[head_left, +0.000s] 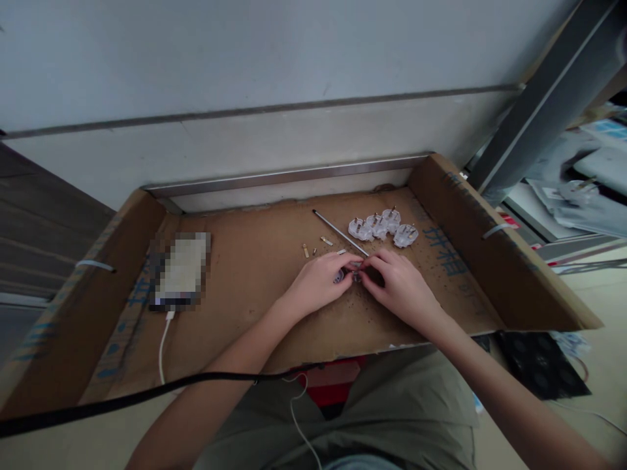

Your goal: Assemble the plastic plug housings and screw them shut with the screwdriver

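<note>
My left hand [326,279] and my right hand [399,287] meet over the cardboard, fingertips pinched around a small translucent plug part [357,277]. Fingers cover most of it, so its exact shape is hidden. A greyish rounded bit shows under my left fingers. Just beyond my hands lies a thin rod [337,231] with a dark tip, its near end close to my right fingers. Small brass strips [305,250] and a tiny metal pin [315,251] lie loose to the left. Several clear plug housings [376,226] with metal prongs are grouped beyond my right hand.
A shallow cardboard tray [245,287] with raised side walls forms the work surface. At its left is a blurred phone [181,269] on a white cable [161,352]. A black cable [147,393] crosses the near left edge. A grey metal post [543,98] stands at right.
</note>
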### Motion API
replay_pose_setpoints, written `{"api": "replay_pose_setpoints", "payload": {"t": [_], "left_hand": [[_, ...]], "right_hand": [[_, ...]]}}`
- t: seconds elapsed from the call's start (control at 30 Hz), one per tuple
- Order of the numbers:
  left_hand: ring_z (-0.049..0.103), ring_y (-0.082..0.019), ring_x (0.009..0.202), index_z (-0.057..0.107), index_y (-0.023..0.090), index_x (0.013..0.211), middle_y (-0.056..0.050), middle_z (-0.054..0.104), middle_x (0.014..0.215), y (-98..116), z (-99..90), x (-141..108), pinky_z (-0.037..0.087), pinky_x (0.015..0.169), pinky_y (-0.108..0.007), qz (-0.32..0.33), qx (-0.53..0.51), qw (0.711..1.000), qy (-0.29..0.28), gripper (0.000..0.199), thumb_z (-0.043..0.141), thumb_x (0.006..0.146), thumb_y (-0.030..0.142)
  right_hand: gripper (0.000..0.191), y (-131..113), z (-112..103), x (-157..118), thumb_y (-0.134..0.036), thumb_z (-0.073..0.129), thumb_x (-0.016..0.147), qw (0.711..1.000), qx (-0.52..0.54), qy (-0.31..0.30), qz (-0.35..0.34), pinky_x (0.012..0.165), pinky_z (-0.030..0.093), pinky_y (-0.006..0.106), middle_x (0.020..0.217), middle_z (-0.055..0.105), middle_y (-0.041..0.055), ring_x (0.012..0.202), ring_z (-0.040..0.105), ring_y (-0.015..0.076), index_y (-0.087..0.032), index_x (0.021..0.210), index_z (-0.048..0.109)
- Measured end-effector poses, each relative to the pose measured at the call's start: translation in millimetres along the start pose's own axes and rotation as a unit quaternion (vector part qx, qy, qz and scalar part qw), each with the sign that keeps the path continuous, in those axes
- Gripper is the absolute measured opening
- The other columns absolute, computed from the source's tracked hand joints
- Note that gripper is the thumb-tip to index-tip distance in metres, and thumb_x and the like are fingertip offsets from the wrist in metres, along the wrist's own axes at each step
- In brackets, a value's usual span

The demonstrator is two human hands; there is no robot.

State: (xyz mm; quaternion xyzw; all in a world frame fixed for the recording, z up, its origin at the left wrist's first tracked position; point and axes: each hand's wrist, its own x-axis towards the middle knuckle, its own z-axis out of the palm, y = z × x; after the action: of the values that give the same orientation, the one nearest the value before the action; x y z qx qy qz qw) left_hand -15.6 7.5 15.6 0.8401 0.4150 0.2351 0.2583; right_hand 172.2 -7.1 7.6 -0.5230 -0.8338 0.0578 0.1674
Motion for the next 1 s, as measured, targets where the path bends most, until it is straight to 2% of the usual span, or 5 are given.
{"api": "replay_pose_setpoints", "payload": {"t": [0.4,0.67,1.0], "left_hand": [[0.063,-0.014,0.095,0.060,0.026,0.107,0.004,0.069,0.100,-1.5,1.5,0.8,0.049,0.085,-0.028,-0.017,-0.016,1.000,0.019,0.027,0.054,0.083,0.017],[0.063,-0.014,0.095,0.059,0.027,0.110,0.002,0.068,0.104,-1.5,-0.7,0.2,0.049,0.087,-0.029,-0.034,-0.037,0.999,-0.002,0.028,0.052,0.084,0.018],[0.062,-0.014,0.097,0.058,0.025,0.111,0.001,0.066,0.108,-2.9,1.2,-0.3,0.048,0.088,-0.030,-0.005,-0.034,0.999,0.011,0.030,0.050,0.084,0.014]], "right_hand": [[0.020,-0.2,-0.8,0.4,-0.033,0.048,0.086,1.000,0.020,0.003,0.005,0.079,0.040,0.030,0.098,0.057,0.0037,0.088,0.053,0.0151,-0.021,0.095,0.062],[0.024,-1.0,-1.7,-0.5,-0.034,0.041,0.090,1.000,0.026,0.005,-0.005,0.079,0.040,0.029,0.097,0.057,0.0056,0.089,0.053,0.0147,-0.019,0.098,0.059],[0.026,-0.3,-3.8,0.0,-0.039,0.040,0.091,0.999,0.040,-0.005,0.003,0.077,0.040,0.028,0.094,0.057,0.0034,0.086,0.053,0.0137,-0.021,0.095,0.059]]}}
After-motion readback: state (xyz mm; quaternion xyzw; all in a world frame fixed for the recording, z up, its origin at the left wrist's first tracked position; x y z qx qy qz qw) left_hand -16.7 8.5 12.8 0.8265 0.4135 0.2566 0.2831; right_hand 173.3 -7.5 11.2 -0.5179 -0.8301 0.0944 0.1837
